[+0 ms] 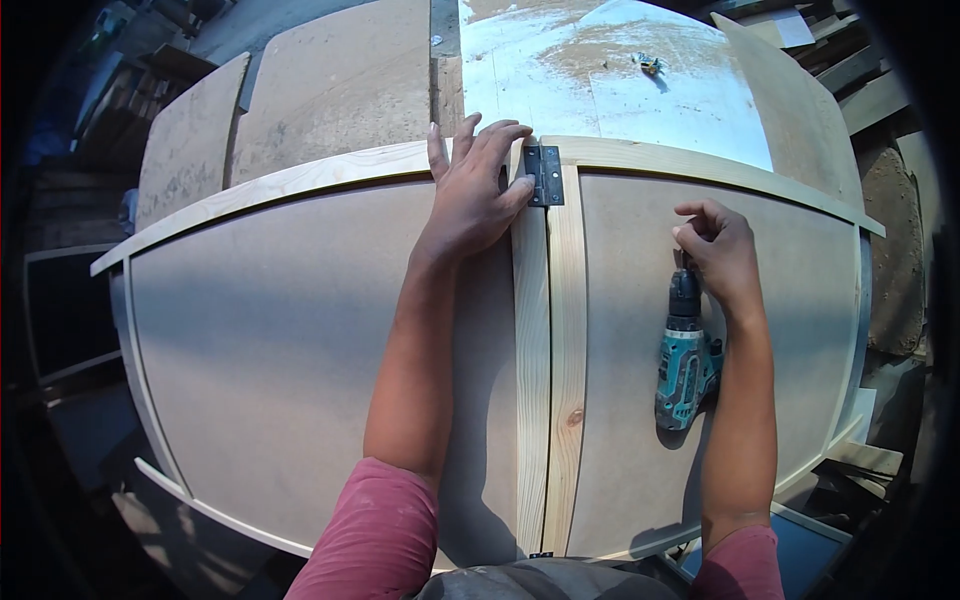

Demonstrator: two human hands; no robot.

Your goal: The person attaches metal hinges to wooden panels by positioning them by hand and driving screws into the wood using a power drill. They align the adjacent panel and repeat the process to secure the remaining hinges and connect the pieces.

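Observation:
My left hand [475, 192] rests at the top of the left wooden frame panel [320, 300], fingers spread over the rail. Its thumb and index finger touch the left side of a dark metal hinge [543, 176]. The hinge spans the seam between this panel and the right frame panel [780, 330], with holes showing in its right leaf. Above the right panel, my right hand [722, 250] is closed in a pinch; whatever lies between the fingertips is too small to make out. A teal and black cordless drill [684, 360] lies just below it, beside my forearm.
Beyond the panels lie brown boards [340, 90] and a white, dust-covered board [610, 75] with a small cluttered item [648, 65] on it. Stacked timber [860, 75] stands at the right. A second hinge [541, 555] shows at the seam's near end.

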